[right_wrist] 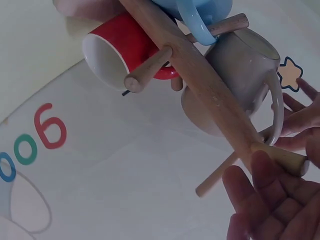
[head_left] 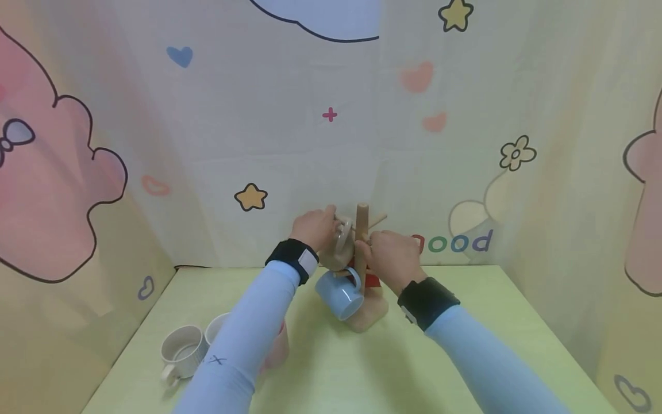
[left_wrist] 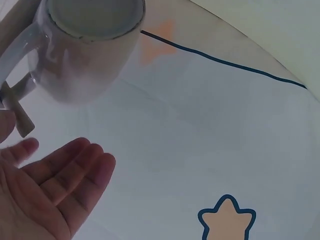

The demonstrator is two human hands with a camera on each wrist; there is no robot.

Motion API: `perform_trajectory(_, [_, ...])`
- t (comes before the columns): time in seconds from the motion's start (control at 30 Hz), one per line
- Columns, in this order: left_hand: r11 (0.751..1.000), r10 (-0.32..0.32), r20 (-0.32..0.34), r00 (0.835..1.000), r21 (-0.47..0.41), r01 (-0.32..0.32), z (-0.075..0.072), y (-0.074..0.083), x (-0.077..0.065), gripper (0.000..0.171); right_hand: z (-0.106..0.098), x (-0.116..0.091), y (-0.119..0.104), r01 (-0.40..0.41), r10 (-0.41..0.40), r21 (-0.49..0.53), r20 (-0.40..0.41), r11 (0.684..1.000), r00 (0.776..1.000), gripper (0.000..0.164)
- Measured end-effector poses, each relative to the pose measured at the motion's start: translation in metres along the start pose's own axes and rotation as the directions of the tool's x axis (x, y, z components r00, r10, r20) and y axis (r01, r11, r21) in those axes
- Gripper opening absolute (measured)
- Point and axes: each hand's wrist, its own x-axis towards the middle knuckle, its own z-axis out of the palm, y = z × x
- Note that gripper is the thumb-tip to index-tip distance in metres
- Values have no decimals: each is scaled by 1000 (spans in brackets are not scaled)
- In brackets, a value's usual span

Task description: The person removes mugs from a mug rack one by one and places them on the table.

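Note:
A wooden mug tree stands near the back of the table. My right hand pinches one of its upper pegs close to the post. By its handle, a grey mug hangs on an upper peg at the left. My left hand is beside that mug, its fingers mostly extended and the thumb close to the peg's end. Below hangs a light blue mug, tilted mouth down. A red mug with a white inside hangs on another low peg, mostly hidden behind the post in the head view.
At the front left of the table stand a white mug, a second white mug and a pink mug, the last two partly covered by my left sleeve. A printed curtain rises right behind the mug tree.

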Motion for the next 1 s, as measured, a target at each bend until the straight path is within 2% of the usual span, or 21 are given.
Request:
perform_trajectory(0.1, [999, 22, 16, 1000, 24, -22, 1, 0, 3, 37, -1, 1, -6, 36, -38, -104, -15, 994, 999, 44])
perform_trajectory(0.2, [998, 43, 9, 999, 40, -44, 1, 0, 4, 31, -1, 2, -12, 55, -57, -161, -9, 985, 998, 37])
perform_trajectory(0.37, [998, 54, -26, 998, 18, -54, 0, -1, 2, 25, 2, 4, -15, 68, -73, -185, -23, 980, 997, 30])
perform_trajectory(0.57, [1000, 27, -54, 998, 5, -26, -1, 0, 0, 23, 6, 7, -7, 72, -79, -171, -34, 983, 996, 10])
perform_trajectory(0.7, [1000, 20, -56, 998, 2, -20, 3, 2, 1, 21, 6, 8, -2, 18, -21, -114, -26, 993, 999, 18])
perform_trajectory(0.83, [1000, 20, -63, 998, 14, -19, 5, 4, 0, 18, 5, 10, 1, -49, 49, -57, -9, 997, 999, 32])
perform_trajectory(1.0, [1000, 11, -60, 998, 24, -10, 5, 6, -5, 19, 7, 15, 6, -100, 100, -8, 15, 995, 995, 36])
